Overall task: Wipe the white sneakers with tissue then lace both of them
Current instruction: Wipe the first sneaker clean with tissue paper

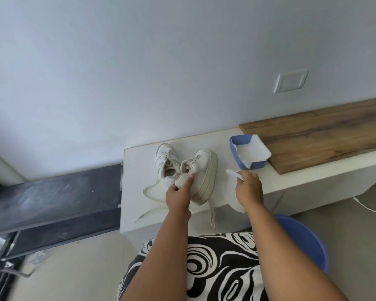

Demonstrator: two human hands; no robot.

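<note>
Two white sneakers sit together on the white table, toward its left end and close to the front edge. The right sneaker (204, 170) is tipped onto its side, its thick sole facing right, and the left hand (179, 192) grips it at the heel, thumb curled over the collar. The left sneaker (164, 161) stands upright just beside it, touching, toe toward the wall. Loose laces (212, 213) trail from the pair over the table's (137, 205) front edge.

The right hand (248, 184) is to the right of the sneakers, near the front edge, fingers curled round a tissue (233, 173) that it pinches (one end sticks out past the fingers, the rest hangs below the hand over the edge).

Behind that hand, a blue tissue box (234, 152) lies against the near corner of a wooden board (323, 137) that covers the table's right part. A blue stool (308, 242) stands on the floor by the person's patterned lap.
</note>
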